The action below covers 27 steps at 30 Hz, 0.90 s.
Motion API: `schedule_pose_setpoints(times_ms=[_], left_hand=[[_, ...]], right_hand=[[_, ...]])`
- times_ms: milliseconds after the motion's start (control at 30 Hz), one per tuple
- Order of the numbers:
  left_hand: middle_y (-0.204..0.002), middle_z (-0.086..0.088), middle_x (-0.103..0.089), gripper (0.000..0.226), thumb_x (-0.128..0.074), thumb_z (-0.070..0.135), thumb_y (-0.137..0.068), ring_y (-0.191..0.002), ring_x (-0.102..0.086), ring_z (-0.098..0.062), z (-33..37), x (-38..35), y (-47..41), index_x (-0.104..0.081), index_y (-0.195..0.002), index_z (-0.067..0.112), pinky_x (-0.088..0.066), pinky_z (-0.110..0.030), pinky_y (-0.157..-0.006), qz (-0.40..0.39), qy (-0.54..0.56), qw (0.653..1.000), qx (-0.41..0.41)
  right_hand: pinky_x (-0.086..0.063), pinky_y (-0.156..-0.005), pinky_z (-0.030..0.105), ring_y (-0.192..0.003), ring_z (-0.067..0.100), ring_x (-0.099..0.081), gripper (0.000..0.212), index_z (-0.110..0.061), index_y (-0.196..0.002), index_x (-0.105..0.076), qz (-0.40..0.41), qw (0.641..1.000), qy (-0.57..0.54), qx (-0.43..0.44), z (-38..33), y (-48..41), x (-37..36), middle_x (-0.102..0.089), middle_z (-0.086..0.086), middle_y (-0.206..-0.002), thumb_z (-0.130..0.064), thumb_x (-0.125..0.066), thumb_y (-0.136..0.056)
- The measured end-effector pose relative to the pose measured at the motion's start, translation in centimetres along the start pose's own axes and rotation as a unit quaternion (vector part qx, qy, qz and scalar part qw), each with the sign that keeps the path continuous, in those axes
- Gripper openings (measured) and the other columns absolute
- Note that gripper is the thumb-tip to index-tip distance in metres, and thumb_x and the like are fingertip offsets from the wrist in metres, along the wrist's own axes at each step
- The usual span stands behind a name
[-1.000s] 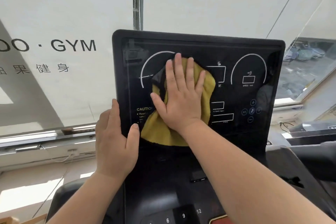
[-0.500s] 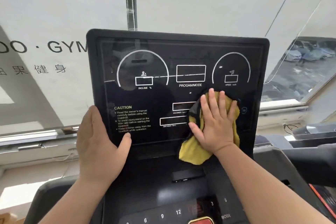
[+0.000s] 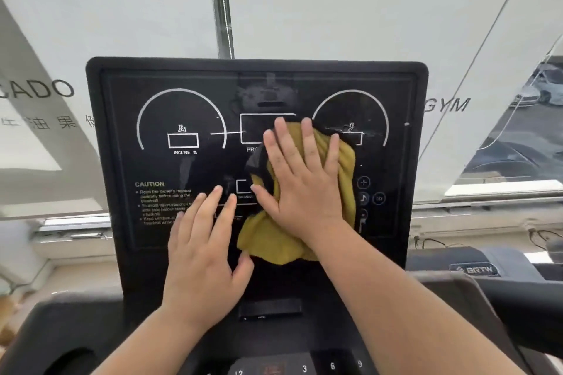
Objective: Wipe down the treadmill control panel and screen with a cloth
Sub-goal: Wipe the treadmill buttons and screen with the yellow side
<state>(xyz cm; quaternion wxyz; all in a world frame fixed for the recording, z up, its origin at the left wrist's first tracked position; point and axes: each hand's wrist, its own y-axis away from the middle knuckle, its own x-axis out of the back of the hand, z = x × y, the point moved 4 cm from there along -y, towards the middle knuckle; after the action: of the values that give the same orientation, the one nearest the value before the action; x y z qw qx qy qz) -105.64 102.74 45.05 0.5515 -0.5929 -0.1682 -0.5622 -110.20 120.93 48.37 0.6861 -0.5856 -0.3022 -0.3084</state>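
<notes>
The black treadmill screen stands upright in front of me, with white dial outlines and a CAUTION text block. A yellow cloth with a dark edge lies flat against the screen's middle right. My right hand presses on the cloth with fingers spread, covering most of it. My left hand rests flat on the lower middle of the screen, fingers apart, holding nothing, and it hides part of the caution text. Below the screen, the control panel shows numbered keys at the frame's bottom edge.
A white window blind with grey lettering hangs behind the screen, with a metal pole above it. A grey treadmill handrail with a logo runs at the right. Parked cars show through the window at the far right.
My right hand moved the cloth from the screen's lower right up toward the middle. My left hand left the screen's left edge and now lies flat on its lower middle.
</notes>
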Motion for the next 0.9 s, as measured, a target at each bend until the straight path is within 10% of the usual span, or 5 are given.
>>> schedule_pose_setpoints(times_ms=[233,600,900], left_hand=[[-0.165,-0.008,-0.026,0.085,-0.05,0.051,-0.076,-0.149,-0.027,-0.034,3.6,-1.4,-2.0,-0.036,-0.153,0.017,-0.025,-0.061,-0.118,-0.041,-0.09,0.995,-0.008],[-0.16,-0.015,-0.034,0.084,-0.051,0.055,-0.075,-0.144,-0.035,-0.041,5.8,-1.8,-2.6,-0.046,-0.147,0.011,-0.04,-0.063,-0.108,-0.071,-0.118,0.99,0.019],[-0.16,-0.012,-0.034,0.083,-0.051,0.055,-0.076,-0.144,-0.034,-0.037,5.6,-1.9,-2.6,-0.045,-0.148,0.014,-0.042,-0.062,-0.108,-0.057,-0.118,0.991,0.021]], right_hand=[[-0.006,-0.122,0.068,-0.159,0.033,-0.009,0.086,-0.029,-0.163,-0.02,-0.01,0.995,0.029,0.093,6.7,9.1,-2.1,-0.015,-0.002,-0.172,-0.07,-0.048,-0.093],[0.003,-0.123,0.067,-0.158,0.036,0.011,0.089,-0.027,-0.164,0.001,0.011,0.994,-0.029,-0.103,14.9,-4.0,4.4,0.005,-0.001,-0.173,-0.074,-0.03,-0.095],[0.001,-0.117,0.076,-0.158,0.036,0.004,0.089,-0.027,-0.165,-0.008,-0.003,0.993,0.044,0.107,9.7,2.6,0.8,-0.002,-0.002,-0.173,-0.075,-0.036,-0.095]])
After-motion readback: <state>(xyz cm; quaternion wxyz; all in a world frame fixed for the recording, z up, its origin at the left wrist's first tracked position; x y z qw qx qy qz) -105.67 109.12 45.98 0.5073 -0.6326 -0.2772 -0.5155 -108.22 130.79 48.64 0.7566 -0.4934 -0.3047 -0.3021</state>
